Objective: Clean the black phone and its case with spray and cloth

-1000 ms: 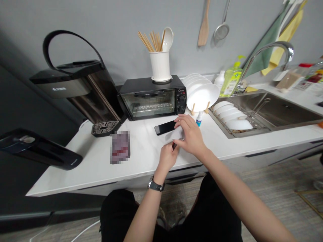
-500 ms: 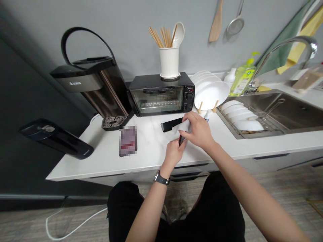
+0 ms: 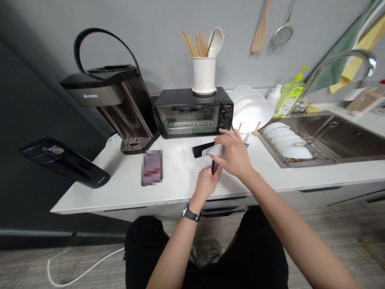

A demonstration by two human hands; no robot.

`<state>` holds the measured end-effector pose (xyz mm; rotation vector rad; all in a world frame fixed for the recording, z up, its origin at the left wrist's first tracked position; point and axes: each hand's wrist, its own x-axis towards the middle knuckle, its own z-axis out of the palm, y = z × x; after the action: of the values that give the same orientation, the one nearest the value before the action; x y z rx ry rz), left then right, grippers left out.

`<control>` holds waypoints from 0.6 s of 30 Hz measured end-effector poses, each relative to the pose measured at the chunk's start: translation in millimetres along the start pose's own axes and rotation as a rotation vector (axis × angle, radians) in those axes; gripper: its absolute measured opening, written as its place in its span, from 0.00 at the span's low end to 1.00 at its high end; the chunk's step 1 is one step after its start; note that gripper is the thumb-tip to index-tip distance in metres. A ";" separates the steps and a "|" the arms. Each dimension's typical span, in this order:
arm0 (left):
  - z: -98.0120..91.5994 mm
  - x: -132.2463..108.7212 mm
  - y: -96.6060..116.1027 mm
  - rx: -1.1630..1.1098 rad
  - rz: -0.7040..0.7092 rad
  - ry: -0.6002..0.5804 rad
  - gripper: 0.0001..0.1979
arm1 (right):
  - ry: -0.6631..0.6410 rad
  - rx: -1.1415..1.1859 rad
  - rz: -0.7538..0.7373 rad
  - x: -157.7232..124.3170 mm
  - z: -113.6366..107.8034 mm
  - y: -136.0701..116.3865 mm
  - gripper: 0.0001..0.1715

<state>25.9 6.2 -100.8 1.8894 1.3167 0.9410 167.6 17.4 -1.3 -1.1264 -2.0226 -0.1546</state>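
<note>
My left hand (image 3: 206, 182), with a watch on its wrist, is closed around a slim black object with a red edge (image 3: 214, 167). Most of that object is hidden by my fingers, so its kind is unclear. A white tissue (image 3: 214, 151) is pinched in my right hand (image 3: 236, 154), pressed against the object's upper end. Just behind the tissue, a flat black rectangular thing (image 3: 198, 150) lies on the counter, partly covered from view. A small white bottle with a blue label (image 3: 247, 139) stands beyond my right hand.
Behind my hands is a toaster oven (image 3: 189, 114) topped by a white utensil holder (image 3: 204, 74). White plates (image 3: 254, 114) stand in a rack by the sink (image 3: 355, 138). To the left are a drink dispenser (image 3: 126, 108), a dark bottle-shaped appliance (image 3: 66, 162) and a blurred-out item (image 3: 152, 167).
My right hand has shifted slightly left with the tissue, and its fingers have spread a little. My left hand keeps its hold. The view has moved slightly.
</note>
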 end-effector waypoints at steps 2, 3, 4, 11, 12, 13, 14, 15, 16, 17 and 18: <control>0.7 -0.9 -4.5 -0.002 -0.004 -0.001 0.11 | -0.079 0.059 -0.168 -0.8 3.1 -8.7 0.16; 1.1 -1.4 -6.5 0.000 -0.005 -0.002 0.09 | -0.111 0.085 -0.247 -1.4 5.7 -13.2 0.19; 1.4 -1.9 -8.1 0.003 -0.005 -0.004 0.09 | -0.126 0.104 -0.312 -2.0 8.2 -17.0 0.22; 0.9 -1.8 -1.0 0.002 -0.002 0.000 0.10 | -0.096 -0.026 -0.026 -2.5 0.2 -9.2 0.27; 0.5 -1.6 1.0 -0.001 0.000 0.000 0.12 | -0.090 -0.065 0.102 -2.1 -3.1 -6.0 0.23; 0.1 -1.6 2.6 -0.006 0.000 0.000 0.14 | -0.085 -0.094 0.209 -1.7 -6.0 -3.6 0.22; -0.2 -1.7 3.7 -0.009 -0.001 0.000 0.15 | -0.081 -0.111 0.276 -1.5 -8.1 -2.2 0.22; -0.5 -1.9 4.1 -0.013 -0.003 -0.001 0.16 | -0.073 -0.118 0.295 -1.4 -9.2 -2.0 0.23; -0.6 -2.2 3.9 -0.015 -0.007 -0.003 0.16 | -0.064 -0.114 0.263 -1.5 -9.4 -3.1 0.22; -0.7 -2.6 3.1 -0.018 -0.012 -0.005 0.15 | -0.060 -0.096 0.189 -2.0 -8.4 -5.5 0.19; -0.6 -3.1 1.8 -0.020 -0.017 -0.007 0.14 | -0.062 -0.066 0.094 -2.7 -6.5 -8.7 0.15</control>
<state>25.6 2.8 -99.6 1.8625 1.3126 0.9350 165.6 7.4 3.4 -1.2797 -2.0268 -0.1413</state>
